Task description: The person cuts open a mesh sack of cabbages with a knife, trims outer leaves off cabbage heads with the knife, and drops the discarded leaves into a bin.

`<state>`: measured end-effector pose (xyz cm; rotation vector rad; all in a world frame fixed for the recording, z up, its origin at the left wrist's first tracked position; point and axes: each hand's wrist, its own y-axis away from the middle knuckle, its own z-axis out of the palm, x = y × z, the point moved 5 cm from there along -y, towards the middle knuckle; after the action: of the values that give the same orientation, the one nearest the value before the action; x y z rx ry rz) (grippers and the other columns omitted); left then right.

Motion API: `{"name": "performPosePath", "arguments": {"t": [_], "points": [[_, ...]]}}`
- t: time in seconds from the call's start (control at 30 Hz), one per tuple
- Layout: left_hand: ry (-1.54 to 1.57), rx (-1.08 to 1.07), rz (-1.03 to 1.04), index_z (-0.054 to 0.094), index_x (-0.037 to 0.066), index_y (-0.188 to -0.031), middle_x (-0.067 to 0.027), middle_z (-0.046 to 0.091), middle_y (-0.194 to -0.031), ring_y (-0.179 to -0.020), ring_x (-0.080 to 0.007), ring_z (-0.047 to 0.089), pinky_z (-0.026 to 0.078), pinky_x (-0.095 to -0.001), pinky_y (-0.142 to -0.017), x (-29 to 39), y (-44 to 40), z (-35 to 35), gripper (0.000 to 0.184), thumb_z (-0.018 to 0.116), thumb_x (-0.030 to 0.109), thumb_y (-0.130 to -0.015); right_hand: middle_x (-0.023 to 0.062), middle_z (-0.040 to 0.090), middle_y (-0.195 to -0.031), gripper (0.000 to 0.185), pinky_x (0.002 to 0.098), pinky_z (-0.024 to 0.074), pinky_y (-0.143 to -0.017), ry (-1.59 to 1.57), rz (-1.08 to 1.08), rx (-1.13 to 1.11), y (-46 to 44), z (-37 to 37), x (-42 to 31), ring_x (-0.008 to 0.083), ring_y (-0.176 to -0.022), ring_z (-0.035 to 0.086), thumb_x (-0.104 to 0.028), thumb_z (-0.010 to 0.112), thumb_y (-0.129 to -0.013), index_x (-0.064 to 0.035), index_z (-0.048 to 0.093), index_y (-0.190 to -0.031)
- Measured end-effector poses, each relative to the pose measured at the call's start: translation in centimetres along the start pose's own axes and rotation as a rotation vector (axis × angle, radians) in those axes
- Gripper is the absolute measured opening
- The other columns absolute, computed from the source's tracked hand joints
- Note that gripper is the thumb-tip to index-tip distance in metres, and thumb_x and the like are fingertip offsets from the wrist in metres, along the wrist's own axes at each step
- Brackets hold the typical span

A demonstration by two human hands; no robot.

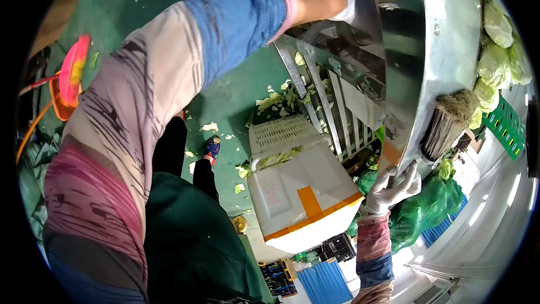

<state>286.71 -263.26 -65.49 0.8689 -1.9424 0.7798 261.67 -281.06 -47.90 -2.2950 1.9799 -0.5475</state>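
Observation:
My left arm, in a striped sleeve, reaches across to the top of the view. Only the white-gloved wrist of my left hand (344, 3) shows clearly; its fingers are lost beside the shiny side of a metal table (453, 28). At the table's near corner is my right hand (392, 190), in a white glove, its fingers curled around the metal edge. A bundled bristle brush (444, 132) lies on the tabletop close to that hand. Pale green cabbages (495, 65) line the table's far side.
A white foam box (304, 191) with orange tape stands below the table, beside a white plastic basket (284, 133). Leaf scraps (270, 101) litter the green floor. Metal rails (337, 112) run under the table. A pink-yellow broom (73, 73) and an orange dustpan (58, 98) are at left.

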Motion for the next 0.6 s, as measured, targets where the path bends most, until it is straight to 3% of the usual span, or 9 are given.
{"name": "performPosePath", "arguments": {"t": [0.1, 0.23, 0.3, 0.37, 0.47, 0.53, 0.6], "points": [[0.016, -0.014, 0.016, 0.056, 0.013, -0.127, -0.0124, 0.054, -0.128, -0.118, -0.0289, 0.051, 0.038, -0.0412, -0.102, -0.3, 0.6, 0.2, 0.052, 0.057, 0.035, -0.080, 0.0145, 0.045, -0.109, 0.047, 0.0407, 0.0377, -0.090, -0.025, -0.023, -0.026, -0.2, -0.2, -0.2, 0.0286, -0.101, 0.046, -0.013, 0.057, -0.088, 0.0010, 0.048, -0.132], [0.057, -0.028, 0.026, 0.053, 0.013, -0.130, -0.0127, 0.052, -0.132, -0.121, -0.0290, 0.048, 0.036, -0.0418, -0.104, -1.5, 2.6, 0.8, 0.050, 0.054, 0.032, -0.083, 0.0148, 0.046, -0.110, 0.054, 0.0426, 0.0379, -0.093, 0.001, -0.042, -0.022, 0.3, -0.3, 0.6, 0.0299, -0.104, 0.046, -0.025, 0.061, -0.086, 0.0004, 0.048, -0.132], [0.083, -0.057, 0.085, 0.052, 0.012, -0.131, -0.0128, 0.051, -0.133, -0.123, -0.0290, 0.047, 0.035, -0.0421, -0.106, -2.5, 3.5, 1.4, 0.049, 0.052, 0.030, -0.085, 0.0169, 0.049, -0.107, 0.055, 0.0445, 0.0404, -0.088, -0.005, -0.035, -0.018, 0.9, 0.2, 1.0, 0.0341, -0.101, 0.049, -0.026, 0.070, -0.075, 0.0007, 0.055, -0.120], [0.119, -0.089, 0.129, 0.051, 0.012, -0.133, -0.0130, 0.050, -0.135, -0.124, -0.0290, 0.046, 0.034, -0.0424, -0.107, -4.0, 4.5, 1.7, 0.048, 0.051, 0.028, -0.087, 0.0148, 0.055, -0.100, 0.054, 0.0449, 0.0413, -0.087, -0.002, -0.045, -0.023, -0.5, -0.2, -0.5, 0.0350, -0.096, 0.054, -0.023, 0.072, -0.070, -0.0017, 0.057, -0.118], [0.130, -0.150, 0.164, 0.050, 0.012, -0.135, -0.0132, 0.049, -0.137, -0.127, -0.0291, 0.045, 0.033, -0.0428, -0.109, -6.5, 5.7, 1.5, 0.047, 0.048, 0.026, -0.090, 0.0158, 0.054, -0.105, 0.055, 0.0452, 0.0423, -0.087, -0.070, -0.033, -0.057, -1.1, -1.1, 0.1, 0.0334, -0.099, 0.053, -0.021, 0.073, -0.069, -0.0011, 0.057, -0.118], [0.116, -0.133, 0.098, 0.048, 0.012, -0.136, -0.0134, 0.048, -0.139, -0.128, -0.0291, 0.044, 0.032, -0.0431, -0.110, -8.0, 7.5, 0.6, 0.046, 0.047, 0.024, -0.092, 0.0128, 0.056, -0.099, 0.056, 0.0439, 0.0445, -0.083, -0.216, -0.059, -0.068, -2.3, -0.6, -0.1, 0.0319, -0.095, 0.057, -0.022, 0.074, -0.065, -0.0029, 0.058, -0.115], [0.036, -0.054, -0.118, 0.051, 0.006, -0.132, -0.0168, 0.050, -0.135, -0.128, -0.0318, 0.043, 0.030, -0.0431, -0.110, -6.4, 7.2, -0.2, 0.043, 0.049, 0.023, -0.093, 0.0083, 0.057, -0.094, 0.055, 0.0416, 0.0447, -0.082, -0.238, 0.006, -0.044, -1.4, -1.0, 0.7, 0.0279, -0.097, 0.058, -0.023, 0.074, -0.064, -0.0067, 0.059, -0.115]]}}
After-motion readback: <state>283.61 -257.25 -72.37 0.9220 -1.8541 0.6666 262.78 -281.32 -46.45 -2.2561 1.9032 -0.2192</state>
